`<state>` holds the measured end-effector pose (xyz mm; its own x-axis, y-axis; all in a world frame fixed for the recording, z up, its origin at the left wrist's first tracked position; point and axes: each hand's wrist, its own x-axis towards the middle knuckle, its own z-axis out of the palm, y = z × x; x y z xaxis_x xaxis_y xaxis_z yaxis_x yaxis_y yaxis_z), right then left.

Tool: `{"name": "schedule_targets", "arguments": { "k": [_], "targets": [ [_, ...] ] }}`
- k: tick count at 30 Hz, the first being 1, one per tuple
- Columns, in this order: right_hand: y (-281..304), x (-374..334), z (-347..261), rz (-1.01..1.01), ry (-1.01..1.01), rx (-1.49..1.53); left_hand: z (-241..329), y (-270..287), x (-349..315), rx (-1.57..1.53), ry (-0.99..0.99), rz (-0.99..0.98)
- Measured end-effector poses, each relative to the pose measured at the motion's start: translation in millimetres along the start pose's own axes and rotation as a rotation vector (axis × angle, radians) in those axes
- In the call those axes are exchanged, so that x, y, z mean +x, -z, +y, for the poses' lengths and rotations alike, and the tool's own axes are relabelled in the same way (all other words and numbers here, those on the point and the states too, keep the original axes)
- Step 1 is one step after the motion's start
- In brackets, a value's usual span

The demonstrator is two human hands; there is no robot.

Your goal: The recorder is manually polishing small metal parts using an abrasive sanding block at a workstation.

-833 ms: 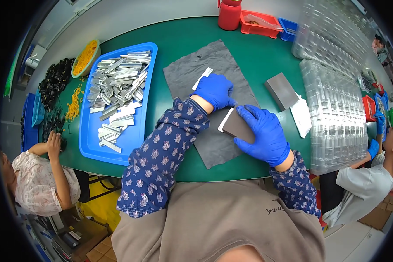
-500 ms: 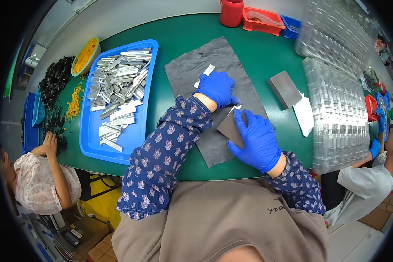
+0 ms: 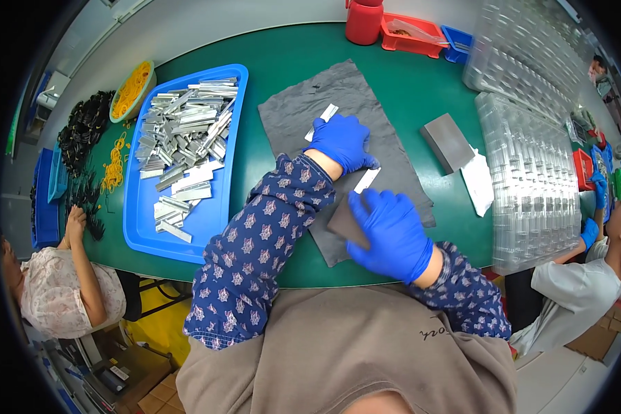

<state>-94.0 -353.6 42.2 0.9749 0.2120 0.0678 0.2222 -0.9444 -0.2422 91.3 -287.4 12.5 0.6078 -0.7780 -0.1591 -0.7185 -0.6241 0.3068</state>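
Observation:
My left hand point(image 3: 340, 141), in a blue glove, presses down on a silver metal strip point(image 3: 368, 180) that lies on a dark grey cloth point(image 3: 393, 148). The strip's far end shows beyond the fingers and its near end sticks out below the thumb; the middle is hidden under the hand. My right hand point(image 3: 395, 237), also gloved in blue, is closed round a dark grey sanding block point(image 3: 345, 222), just below the strip's near end. Fingers cover part of the block. A second grey block point(image 3: 448, 143) rests on the table to the right.
A blue tray point(image 3: 132, 215) heaped with metal strips point(image 3: 186, 127) stands left. Past it are a bowl of yellow bands point(image 3: 132, 90) and black pieces point(image 3: 86, 131). White paper point(image 3: 477, 183) and clear plastic trays point(image 3: 528, 183) lie right; red bins point(image 3: 412, 43) stand behind. People sit on both sides.
My right hand has drawn the block toward me and slightly left, off the strip's near end, so more of the strip shows. My left hand has stayed in place.

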Motion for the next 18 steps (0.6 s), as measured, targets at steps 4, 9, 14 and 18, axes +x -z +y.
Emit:
{"name": "schedule_targets", "arguments": {
  "k": [4,9,14,18],
  "targets": [
    [26,-2,18,-0.123,0.056,0.152,-4,-4,-3,-0.011,-0.003,0.020],
    [33,-19,55,0.156,-0.121,0.225,-7,-6,-5,-0.068,-0.014,0.028],
    [26,-7,37,0.150,-0.114,0.208,-5,-6,-5,-0.057,-0.036,0.073],
    [12,5,18,0.039,-0.095,0.015,-8,-9,-2,-0.027,-0.005,0.033]
  ]
}}
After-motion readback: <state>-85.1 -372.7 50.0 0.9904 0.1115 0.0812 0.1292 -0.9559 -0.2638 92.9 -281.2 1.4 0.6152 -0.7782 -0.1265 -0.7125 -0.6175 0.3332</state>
